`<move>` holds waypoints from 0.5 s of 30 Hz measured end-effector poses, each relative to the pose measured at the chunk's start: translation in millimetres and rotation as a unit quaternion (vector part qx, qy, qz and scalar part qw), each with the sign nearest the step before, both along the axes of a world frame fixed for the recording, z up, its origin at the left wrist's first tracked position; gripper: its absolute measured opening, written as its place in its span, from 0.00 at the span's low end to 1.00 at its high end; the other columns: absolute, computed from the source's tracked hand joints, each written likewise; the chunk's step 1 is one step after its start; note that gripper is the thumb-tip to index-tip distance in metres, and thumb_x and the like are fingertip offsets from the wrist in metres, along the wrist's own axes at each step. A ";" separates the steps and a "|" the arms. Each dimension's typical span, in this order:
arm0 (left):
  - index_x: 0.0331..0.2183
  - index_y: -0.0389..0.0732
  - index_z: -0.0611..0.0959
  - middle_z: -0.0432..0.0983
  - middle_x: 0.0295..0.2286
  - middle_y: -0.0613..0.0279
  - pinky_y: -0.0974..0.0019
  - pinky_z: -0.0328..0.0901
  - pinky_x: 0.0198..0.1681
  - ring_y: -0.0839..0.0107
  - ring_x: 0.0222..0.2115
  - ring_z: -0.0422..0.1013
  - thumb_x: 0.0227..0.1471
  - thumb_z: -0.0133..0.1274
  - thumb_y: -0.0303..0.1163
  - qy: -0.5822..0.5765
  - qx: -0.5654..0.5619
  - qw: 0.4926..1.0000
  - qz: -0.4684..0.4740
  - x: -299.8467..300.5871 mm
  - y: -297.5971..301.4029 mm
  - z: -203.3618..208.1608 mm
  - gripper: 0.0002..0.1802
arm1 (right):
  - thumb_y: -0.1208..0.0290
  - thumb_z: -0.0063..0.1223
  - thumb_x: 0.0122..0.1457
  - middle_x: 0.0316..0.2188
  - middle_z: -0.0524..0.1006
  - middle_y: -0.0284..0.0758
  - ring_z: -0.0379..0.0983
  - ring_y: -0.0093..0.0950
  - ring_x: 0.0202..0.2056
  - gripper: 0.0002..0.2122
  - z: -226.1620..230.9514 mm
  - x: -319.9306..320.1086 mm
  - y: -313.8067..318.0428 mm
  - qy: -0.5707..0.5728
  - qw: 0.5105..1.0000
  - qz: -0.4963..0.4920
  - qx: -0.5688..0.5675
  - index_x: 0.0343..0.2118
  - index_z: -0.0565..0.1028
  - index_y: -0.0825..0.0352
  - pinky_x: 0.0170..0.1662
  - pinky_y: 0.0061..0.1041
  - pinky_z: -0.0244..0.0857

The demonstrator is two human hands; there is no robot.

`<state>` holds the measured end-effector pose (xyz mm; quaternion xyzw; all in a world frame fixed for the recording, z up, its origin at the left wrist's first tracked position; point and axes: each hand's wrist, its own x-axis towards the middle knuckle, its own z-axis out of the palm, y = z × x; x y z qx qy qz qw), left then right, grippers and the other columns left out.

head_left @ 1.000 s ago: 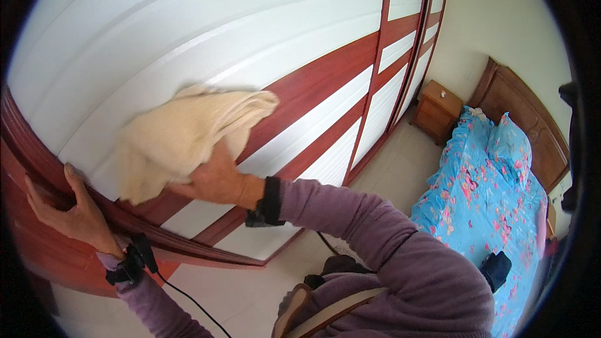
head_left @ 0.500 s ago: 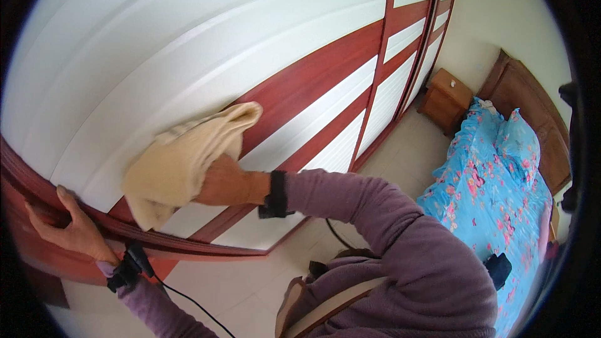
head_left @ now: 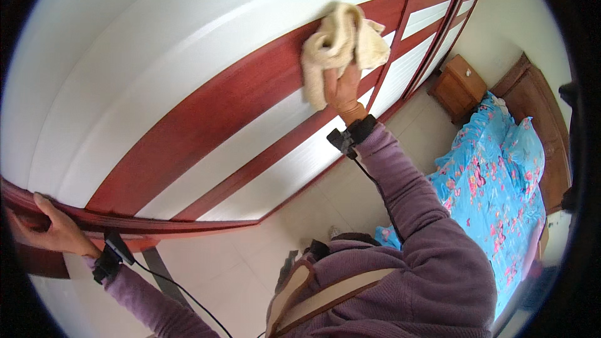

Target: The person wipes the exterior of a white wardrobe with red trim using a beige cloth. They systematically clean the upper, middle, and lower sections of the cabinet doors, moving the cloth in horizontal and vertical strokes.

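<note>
Where the view is filled most, a wardrobe (head_left: 156, 69) is seen, its white panels crossed by dark red bands and divided by red uprights. Beyond it, well apart from the work, a bed (head_left: 476, 206) is covered in a blue flowered spread, and a wooden bedside cabinet (head_left: 457, 89) is placed between bed and wardrobe. The cloth (head_left: 341, 40), cream and loosely bunched, is held against the wardrobe front, laid over the broad red band (head_left: 206, 116) and part of the white strip below it, near an upright. By the right hand (head_left: 343, 91) the cloth is gripped from its lower side; some fingers are covered by its folds, so how tightly it is pinched cannot be told. The left hand (head_left: 59, 228) is spread, its thumb set apart from the fingers, at the wardrobe's near red edge (head_left: 81, 213); whether weight is borne there cannot be told, as the fingertips are lost in the dark rim. The step in hand is judged to be a wiping pass along the band. For the next move, even pressure and a flatter cloth would be called for, with the upright allowed for.
</note>
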<state>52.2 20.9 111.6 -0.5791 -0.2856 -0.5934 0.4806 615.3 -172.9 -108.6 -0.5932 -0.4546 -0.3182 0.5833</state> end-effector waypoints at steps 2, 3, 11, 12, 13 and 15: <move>0.45 0.30 0.79 0.78 0.41 0.47 0.58 0.72 0.44 0.58 0.41 0.76 0.53 0.65 0.40 0.026 0.011 0.999 0.023 -3.1 -0.4 3.9 0.26 | 0.58 0.49 0.63 0.58 0.63 0.56 0.56 0.52 0.61 0.30 -18.0 14.5 -6.7 0.063 0.997 -0.038 0.026 0.61 0.61 0.76 0.65 0.49 0.43; 0.43 0.30 0.81 0.79 0.39 0.47 0.58 0.72 0.43 0.58 0.40 0.76 0.53 0.65 0.40 0.039 0.017 0.998 0.035 -4.3 -0.3 4.3 0.24 | 0.59 0.47 0.64 0.58 0.63 0.55 0.56 0.52 0.61 0.29 -28.0 19.0 -9.5 0.133 0.989 -0.030 0.057 0.61 0.60 0.76 0.65 0.47 0.44; 0.37 0.28 0.84 0.83 0.34 0.47 0.61 0.73 0.37 0.63 0.32 0.79 0.54 0.64 0.38 -0.012 0.004 1.000 -0.019 -4.7 6.9 -3.9 0.19 | 0.39 0.35 0.66 0.66 0.54 0.52 0.54 0.45 0.65 0.41 -107.0 10.4 -29.8 0.647 0.755 0.042 0.094 0.69 0.46 0.70 0.64 0.44 0.54; 0.37 0.28 0.84 0.83 0.34 0.48 0.61 0.73 0.37 0.64 0.32 0.79 0.54 0.64 0.38 -0.010 -0.002 0.999 -0.037 -5.2 8.5 -2.1 0.19 | 0.36 0.35 0.65 0.67 0.52 0.51 0.53 0.46 0.65 0.43 -114.0 9.1 -37.9 0.693 0.710 0.097 0.077 0.69 0.45 0.69 0.64 0.48 0.53; 0.38 0.28 0.84 0.83 0.35 0.48 0.61 0.73 0.37 0.64 0.32 0.79 0.54 0.64 0.38 -0.010 -0.011 0.999 -0.038 -6.6 8.1 -3.1 0.20 | 0.33 0.34 0.63 0.68 0.50 0.50 0.52 0.46 0.66 0.44 -119.7 9.3 -47.5 0.737 0.657 0.147 0.061 0.69 0.45 0.68 0.63 0.52 0.52; 0.38 0.28 0.84 0.83 0.35 0.48 0.62 0.73 0.38 0.65 0.33 0.79 0.54 0.64 0.38 -0.013 -0.031 0.999 -0.025 -9.1 8.7 -3.7 0.20 | 0.24 0.36 0.56 0.66 0.51 0.47 0.52 0.47 0.64 0.50 -126.4 14.3 -65.0 0.771 0.577 0.260 0.065 0.69 0.46 0.64 0.60 0.63 0.51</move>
